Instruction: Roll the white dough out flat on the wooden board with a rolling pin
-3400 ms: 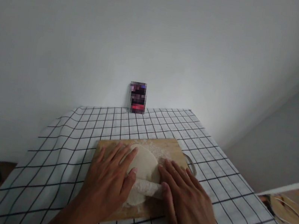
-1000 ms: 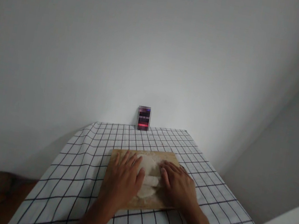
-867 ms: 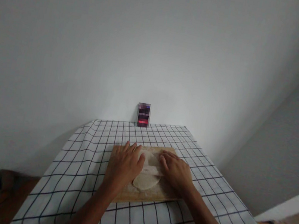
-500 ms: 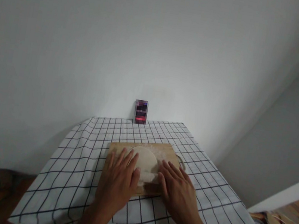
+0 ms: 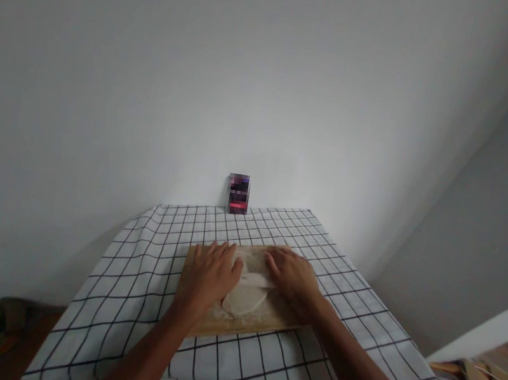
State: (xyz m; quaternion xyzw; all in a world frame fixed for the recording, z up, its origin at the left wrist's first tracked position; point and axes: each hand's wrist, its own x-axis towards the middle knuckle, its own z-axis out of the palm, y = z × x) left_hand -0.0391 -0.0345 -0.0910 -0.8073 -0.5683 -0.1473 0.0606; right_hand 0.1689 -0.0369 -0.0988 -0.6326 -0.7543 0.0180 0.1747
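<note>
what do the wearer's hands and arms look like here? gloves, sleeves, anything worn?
Both bare. The left hand and right hand wear no gloves, and no rings, watch or bands show. Both forearms are uncovered right to the bottom edge of the head view, so no sleeve is in sight. The picture is dim and soft, so small marks or flour dust on the fingers cannot be told.

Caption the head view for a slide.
Left hand and right hand press a rolling pin over dough on a floured board.
</note>
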